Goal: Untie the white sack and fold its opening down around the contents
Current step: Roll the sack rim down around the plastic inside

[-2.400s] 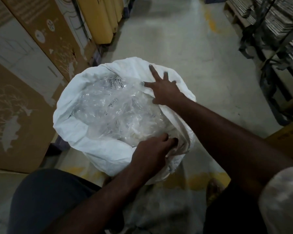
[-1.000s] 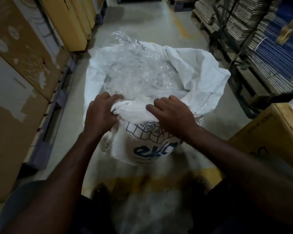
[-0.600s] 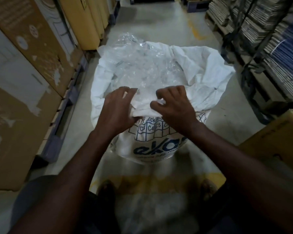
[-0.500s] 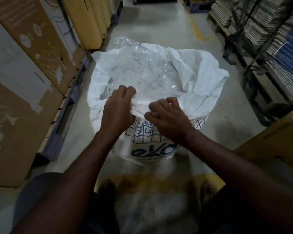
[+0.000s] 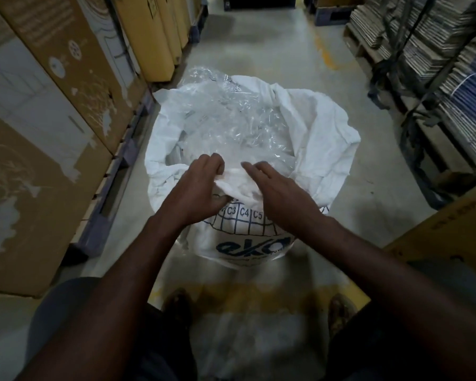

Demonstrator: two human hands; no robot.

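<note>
On the concrete floor (image 5: 272, 50) stands the white sack (image 5: 322, 138), its mouth open around clear plastic (image 5: 231, 125). Left hand (image 5: 201, 188) grips the sack's near rim, fingers curled; right hand (image 5: 278, 193) presses that rim with straight fingers.

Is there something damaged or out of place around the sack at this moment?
Yes. The cardboard box on the left has its printed surface torn and peeled in patches. At the white sack, the clear plastic sticks up above the far rim, and that rim is not yet folded down. Nothing looks spilled.
</note>
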